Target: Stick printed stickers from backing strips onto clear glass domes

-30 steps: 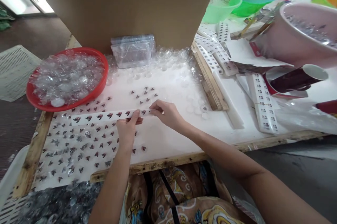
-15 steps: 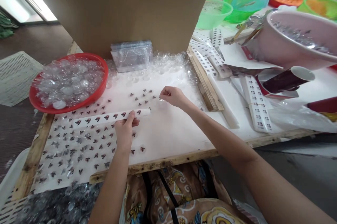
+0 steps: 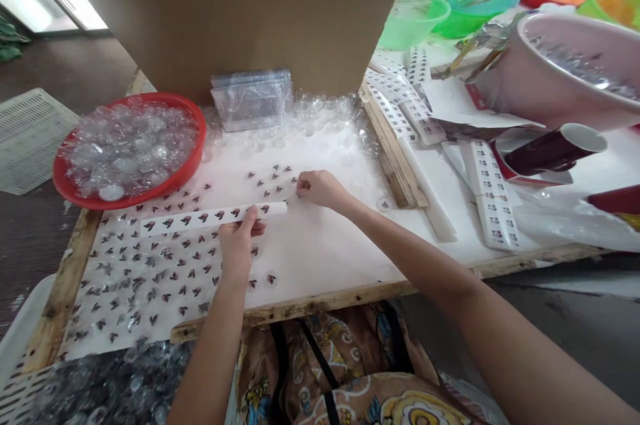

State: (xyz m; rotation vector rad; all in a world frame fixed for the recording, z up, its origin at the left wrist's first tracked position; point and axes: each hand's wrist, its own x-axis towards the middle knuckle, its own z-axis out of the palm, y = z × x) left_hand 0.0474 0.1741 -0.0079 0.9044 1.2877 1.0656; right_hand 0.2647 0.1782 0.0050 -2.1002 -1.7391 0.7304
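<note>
My left hand [image 3: 241,238] holds a white strip [image 3: 210,216] printed with a row of small dark and red figures, the thumb on top and fingers beneath. To its right, my right hand [image 3: 320,189] is closed, with the fingertips pinched low over the white tabletop [image 3: 330,252]; a small dark mark shows beneath them. What the fingertips hold, if anything, is too small to make out. Clear round pieces bearing the same figures [image 3: 183,272] lie in rows at the left, with a smaller group just beyond the strip.
A red basin [image 3: 195,158] of clear pieces stands at the left. Behind are a clear plastic box [image 3: 253,102] and a tall cardboard sheet [image 3: 240,12]. Rightward lie a wooden bar [image 3: 393,152], sticker strips [image 3: 493,205], a dark mug [image 3: 540,150] and a pink basin [image 3: 555,92].
My right hand has moved slightly left and down, its fingertips now lower over the tabletop. My left hand keeps its hold on the strip. The view has shifted slightly.
</note>
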